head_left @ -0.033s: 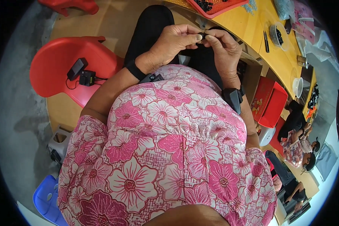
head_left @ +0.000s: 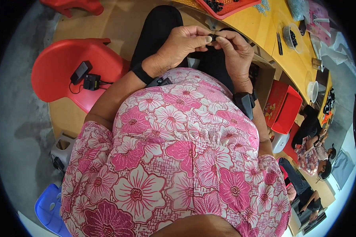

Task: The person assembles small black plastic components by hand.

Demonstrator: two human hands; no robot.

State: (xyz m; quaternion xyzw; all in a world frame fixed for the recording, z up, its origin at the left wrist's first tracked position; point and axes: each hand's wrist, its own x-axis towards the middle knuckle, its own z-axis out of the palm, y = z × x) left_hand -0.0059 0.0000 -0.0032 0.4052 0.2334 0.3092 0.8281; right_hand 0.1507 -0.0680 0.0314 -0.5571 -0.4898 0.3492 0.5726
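Observation:
Above my lap, at the top middle, my two hands meet at a small black part (head_left: 213,37). My left hand (head_left: 182,44) pinches it between thumb and forefinger from the left. From the right, my right hand (head_left: 237,50) grips the same piece with thumb and fingertips. Most of the part is hidden by the fingers, so its kind cannot be made out. A red tray (head_left: 230,11) with black pieces in it lies on the yellow table (head_left: 261,29) just beyond my hands.
On the table to the right are a clear tub (head_left: 300,42) of black pieces and a black pen-like tool (head_left: 279,43). A red box (head_left: 284,106) stands below the table edge. At left, a red chair (head_left: 51,71) carries black devices (head_left: 91,81). Other people sit at far right.

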